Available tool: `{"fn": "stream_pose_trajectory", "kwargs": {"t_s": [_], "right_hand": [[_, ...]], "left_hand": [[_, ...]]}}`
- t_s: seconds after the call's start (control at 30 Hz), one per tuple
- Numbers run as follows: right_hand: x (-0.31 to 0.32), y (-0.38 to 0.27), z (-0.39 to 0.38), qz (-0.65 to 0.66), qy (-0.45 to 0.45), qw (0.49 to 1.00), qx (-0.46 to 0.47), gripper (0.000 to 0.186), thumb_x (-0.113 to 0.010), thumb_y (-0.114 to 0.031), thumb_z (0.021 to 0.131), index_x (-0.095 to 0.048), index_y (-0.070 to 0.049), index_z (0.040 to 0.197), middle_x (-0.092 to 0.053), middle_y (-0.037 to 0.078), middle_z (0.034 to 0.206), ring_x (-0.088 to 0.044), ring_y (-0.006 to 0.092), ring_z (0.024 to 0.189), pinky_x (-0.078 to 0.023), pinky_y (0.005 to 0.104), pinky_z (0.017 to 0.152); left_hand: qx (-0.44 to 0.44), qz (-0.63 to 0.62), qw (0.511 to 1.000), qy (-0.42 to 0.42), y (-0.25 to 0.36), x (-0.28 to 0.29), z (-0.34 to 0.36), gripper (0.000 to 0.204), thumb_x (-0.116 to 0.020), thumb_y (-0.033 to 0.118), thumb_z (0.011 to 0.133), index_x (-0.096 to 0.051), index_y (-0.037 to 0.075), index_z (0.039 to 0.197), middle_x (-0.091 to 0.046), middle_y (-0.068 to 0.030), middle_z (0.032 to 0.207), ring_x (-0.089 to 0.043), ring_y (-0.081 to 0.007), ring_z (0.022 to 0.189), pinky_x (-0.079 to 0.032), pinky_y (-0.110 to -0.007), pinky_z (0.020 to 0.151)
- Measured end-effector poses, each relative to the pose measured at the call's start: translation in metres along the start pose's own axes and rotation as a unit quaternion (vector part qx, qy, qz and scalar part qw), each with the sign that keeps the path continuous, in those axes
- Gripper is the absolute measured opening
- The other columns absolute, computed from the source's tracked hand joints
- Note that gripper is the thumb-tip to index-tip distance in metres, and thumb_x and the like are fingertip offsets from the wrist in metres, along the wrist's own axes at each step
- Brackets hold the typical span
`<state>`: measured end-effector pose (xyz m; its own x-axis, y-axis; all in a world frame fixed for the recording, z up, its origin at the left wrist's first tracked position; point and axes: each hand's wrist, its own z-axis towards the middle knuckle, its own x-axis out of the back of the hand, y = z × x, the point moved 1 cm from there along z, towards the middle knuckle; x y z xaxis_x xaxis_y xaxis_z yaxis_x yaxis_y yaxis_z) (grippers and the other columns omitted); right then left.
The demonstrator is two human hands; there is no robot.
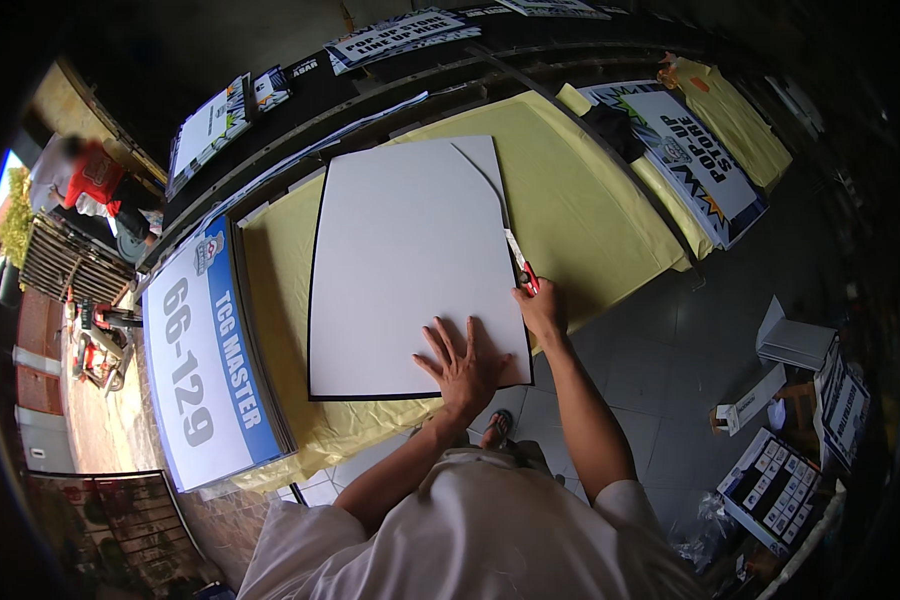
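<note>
A large white board (400, 250) with thin dark edges lies on a yellow-covered table (570, 190) in front of me. My left hand (465, 370) rests flat on its near right part, fingers spread and holding nothing. At the board's right edge, my right hand (542, 310) is closed around a red utility knife (528, 280). Its silver blade (514, 243) points away from me along that edge. Beyond the blade, a curved dark line runs up toward the far right corner, setting off a narrow strip (487, 165) of the board.
A stack of printed blue-and-white boards (210, 370) covers the table's left end. More printed signs (685, 150) lie at the far right, others on a dark rack (310, 110) behind. Cartons (770, 490) stand on the right floor. A person in red (98, 175) is at far left.
</note>
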<state>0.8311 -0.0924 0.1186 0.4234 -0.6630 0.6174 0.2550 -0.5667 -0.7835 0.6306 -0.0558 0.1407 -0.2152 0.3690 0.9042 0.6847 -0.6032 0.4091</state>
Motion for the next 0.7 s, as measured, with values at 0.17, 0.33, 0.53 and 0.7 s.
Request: {"fn": "stream_pose_trajectory", "kwargs": {"t_s": [0.17, 0.33, 0.53, 0.7], "right_hand": [[0.014, -0.001, 0.021, -0.098, -0.046, 0.994, -0.007, 0.034, -0.078, -0.031, 0.086, -0.072, 0.002, 0.094, -0.075, 0.019, 0.088, -0.075, 0.0377, 0.084, -0.057, 0.0454, 0.075], [0.033, 0.015, 0.033, -0.097, -0.02, 0.994, 0.037, 0.027, -0.068, -0.023, 0.086, -0.071, 0.004, 0.09, -0.073, 0.025, 0.085, -0.073, 0.0428, 0.082, -0.057, 0.0479, 0.073], [0.051, 0.026, 0.036, -0.116, 0.004, 0.992, 0.045, 0.029, -0.065, -0.024, 0.087, -0.069, 0.004, 0.09, -0.072, 0.027, 0.085, -0.072, 0.0447, 0.083, -0.056, 0.0491, 0.073], [0.045, 0.025, 0.044, -0.102, 0.012, 0.993, 0.057, 0.028, -0.067, -0.024, 0.086, -0.068, 0.004, 0.087, -0.072, 0.026, 0.084, -0.071, 0.0441, 0.082, -0.055, 0.049, 0.072]], "left_hand": [[0.04, -0.016, 0.999, -0.003, 0.019, -0.004, -0.001, 0.103, -0.063, 0.071, 0.089, -0.022, 0.015, 0.165, 0.007, -0.0368, 0.166, 0.014, -0.0532, 0.154, 0.0, -0.085, 0.109], [0.065, -0.058, 0.996, 0.01, 0.049, -0.02, -0.009, 0.1, -0.069, 0.063, 0.087, -0.027, 0.017, 0.164, 0.007, -0.0339, 0.168, 0.014, -0.0545, 0.154, 0.002, -0.084, 0.109], [0.019, -0.007, 1.0, 0.0, 0.079, -0.021, -0.012, 0.106, -0.067, 0.067, 0.087, -0.02, 0.014, 0.166, 0.008, -0.0339, 0.167, 0.015, -0.0614, 0.15, -0.001, -0.087, 0.105], [-0.156, 0.054, 0.983, 0.084, 0.051, -0.006, 0.023, 0.097, -0.061, 0.073, 0.086, -0.034, 0.02, 0.163, -0.002, -0.0257, 0.171, 0.007, -0.0528, 0.156, -0.003, -0.082, 0.112]]}}
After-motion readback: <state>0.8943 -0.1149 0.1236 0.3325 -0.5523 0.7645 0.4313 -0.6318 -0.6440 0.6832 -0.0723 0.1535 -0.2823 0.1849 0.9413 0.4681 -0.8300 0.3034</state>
